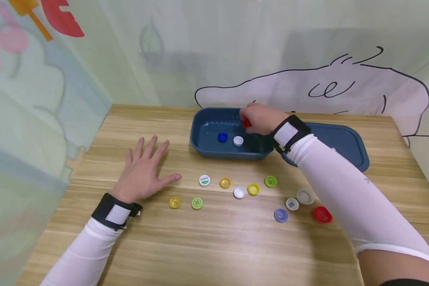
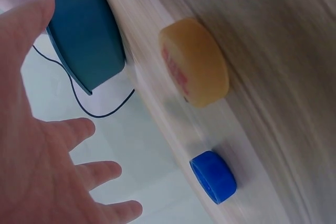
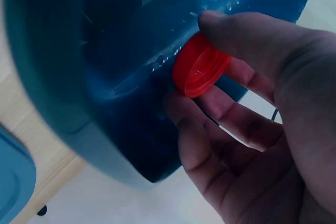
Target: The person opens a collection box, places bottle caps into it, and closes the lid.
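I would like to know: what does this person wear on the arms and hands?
The left hand and right hand have no gloves. The left wristband and right wristband are wide and black, each with a pale rectangular patch. The left sleeve and right sleeve are white and close-fitting.

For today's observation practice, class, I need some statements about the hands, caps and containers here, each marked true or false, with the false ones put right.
1. The right hand pinches a red cap. True.
2. The left hand grips a cap. False: its fingers are spread and it holds nothing.
3. A dark blue cap lies inside the blue container. True.
4. The lavender cap lies inside the blue container. False: it lies outside, on the table.
5. In the head view, the blue tray is left of the container. False: it is to the right.
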Tool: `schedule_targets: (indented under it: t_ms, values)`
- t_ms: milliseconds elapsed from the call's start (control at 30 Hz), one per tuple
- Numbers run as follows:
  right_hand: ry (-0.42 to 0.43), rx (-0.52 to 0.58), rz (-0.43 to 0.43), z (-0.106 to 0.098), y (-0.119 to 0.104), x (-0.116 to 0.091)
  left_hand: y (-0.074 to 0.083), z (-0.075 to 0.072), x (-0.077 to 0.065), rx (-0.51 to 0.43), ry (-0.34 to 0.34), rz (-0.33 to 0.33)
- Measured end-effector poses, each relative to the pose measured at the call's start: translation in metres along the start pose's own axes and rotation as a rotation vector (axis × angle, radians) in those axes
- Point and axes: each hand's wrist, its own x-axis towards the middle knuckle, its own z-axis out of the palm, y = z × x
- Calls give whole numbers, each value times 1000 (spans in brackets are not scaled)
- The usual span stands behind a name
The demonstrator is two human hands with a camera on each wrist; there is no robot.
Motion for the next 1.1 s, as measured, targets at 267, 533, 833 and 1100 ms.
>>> schedule_targets:
  t_ms: [267, 533, 833, 1100]
  values:
    - [-11, 11, -15, -2, -5, 5, 0, 1, -4, 6, -1, -1]
    - [17, 47, -30, -11, -2, -11, -4, -2, -8, 6, -11, 0]
    - [138, 26, -39, -22, 4, -62, -13, -7, -18, 3, -6, 2]
    - [269, -17, 0, -7, 22, -118, -17, -11, -22, -25, -15, -6]
